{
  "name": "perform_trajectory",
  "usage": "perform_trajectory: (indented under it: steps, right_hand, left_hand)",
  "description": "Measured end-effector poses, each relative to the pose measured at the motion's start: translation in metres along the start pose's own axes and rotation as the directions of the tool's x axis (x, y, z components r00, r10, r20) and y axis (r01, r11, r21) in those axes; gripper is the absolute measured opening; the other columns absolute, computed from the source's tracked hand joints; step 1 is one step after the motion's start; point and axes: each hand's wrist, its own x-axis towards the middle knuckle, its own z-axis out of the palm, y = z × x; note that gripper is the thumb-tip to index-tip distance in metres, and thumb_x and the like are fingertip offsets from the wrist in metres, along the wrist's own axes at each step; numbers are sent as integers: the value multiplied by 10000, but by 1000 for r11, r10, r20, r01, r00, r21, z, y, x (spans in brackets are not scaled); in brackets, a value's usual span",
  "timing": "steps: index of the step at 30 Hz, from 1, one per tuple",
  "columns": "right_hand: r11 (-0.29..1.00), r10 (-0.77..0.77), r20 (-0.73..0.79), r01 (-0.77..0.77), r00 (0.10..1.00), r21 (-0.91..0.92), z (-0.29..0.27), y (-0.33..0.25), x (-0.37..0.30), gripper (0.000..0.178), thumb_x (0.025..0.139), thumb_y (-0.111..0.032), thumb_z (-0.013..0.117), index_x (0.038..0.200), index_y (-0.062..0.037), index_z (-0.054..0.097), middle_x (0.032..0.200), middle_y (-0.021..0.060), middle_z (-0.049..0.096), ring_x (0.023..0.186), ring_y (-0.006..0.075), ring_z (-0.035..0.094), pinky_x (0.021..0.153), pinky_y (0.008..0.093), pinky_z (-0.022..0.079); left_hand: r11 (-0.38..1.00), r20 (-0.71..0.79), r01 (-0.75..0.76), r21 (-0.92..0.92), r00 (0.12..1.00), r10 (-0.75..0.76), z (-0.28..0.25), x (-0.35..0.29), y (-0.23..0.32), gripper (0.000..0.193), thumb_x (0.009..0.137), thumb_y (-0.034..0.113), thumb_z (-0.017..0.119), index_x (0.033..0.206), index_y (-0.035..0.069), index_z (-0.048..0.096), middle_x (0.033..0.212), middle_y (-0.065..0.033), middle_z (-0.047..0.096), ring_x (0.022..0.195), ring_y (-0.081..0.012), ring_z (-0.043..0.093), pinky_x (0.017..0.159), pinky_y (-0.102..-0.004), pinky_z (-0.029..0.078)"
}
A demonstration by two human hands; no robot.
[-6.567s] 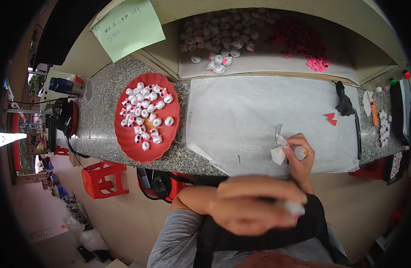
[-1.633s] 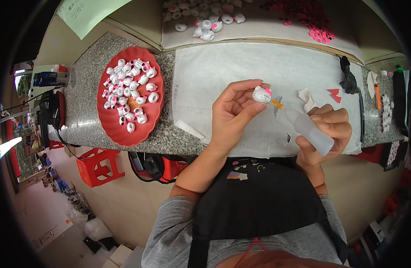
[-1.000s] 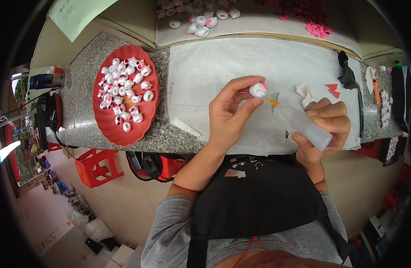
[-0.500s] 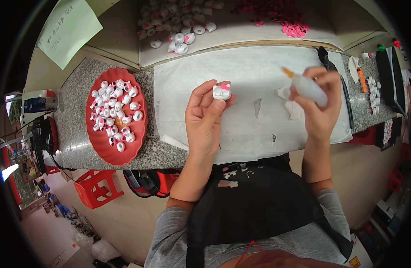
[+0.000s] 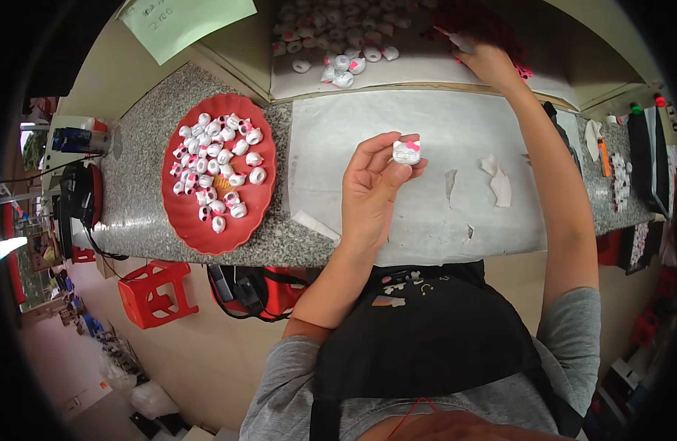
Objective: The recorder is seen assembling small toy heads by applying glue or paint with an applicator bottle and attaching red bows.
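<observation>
Between thumb and fingers, my left hand (image 5: 369, 189) grips a small white cat-head bead (image 5: 407, 153) with a pink bow, held up over the white paper sheet (image 5: 324, 187). My right hand (image 5: 494, 67) reaches far forward into the shelf. Held in it is a squeeze bottle (image 5: 463, 44) with a narrow orange tip pointing left. Beside and behind that hand lies a pile of small pink pieces (image 5: 527, 72), partly in shadow; the right fingertips are hard to see. White beads (image 5: 341, 72) like the held one lie on the shelf left of the bottle.
A red scalloped plate (image 5: 178, 226) full of white-and-pink beads stands on the granite counter (image 5: 140, 176) at left. Torn paper scraps (image 5: 499, 187) lie on the sheet. An orange-handled cutter (image 5: 604, 158) sits at right. Red stools (image 5: 151, 298) stand below the counter.
My right hand has carried the bottle from above the sheet forward into the shelf by the pink pieces. The left hand keeps hold of the bead. The whole view has shifted.
</observation>
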Motion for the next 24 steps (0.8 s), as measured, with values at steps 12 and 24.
perform_trajectory:
  steps: [12, 24]
  right_hand:
    - [316, 357, 241, -359, 903, 878, -79, -124, -81, 97, 655, -11, 569, 719, 1, 497, 661, 72, 508, 571, 111, 476, 524, 219, 385]
    - [-294, 339, 473, -386, 813, 874, -60, -158, -104, 94, 651, 20, 538, 709, -1, 467, 720, 75, 427, 501, 94, 376, 436, 217, 337]
  left_hand:
    - [959, -1, -123, 254, 992, 128, -2, -2, -3, 317, 719, -25, 522, 1020, -15, 424, 1004, -165, 499, 858, -190, 527, 756, -295, 436]
    - [686, 182, -370, 627, 925, 332, 2, -4, -10, 274, 708, -80, 512, 971, -41, 447, 1023, -180, 482, 882, -182, 514, 711, -243, 441]
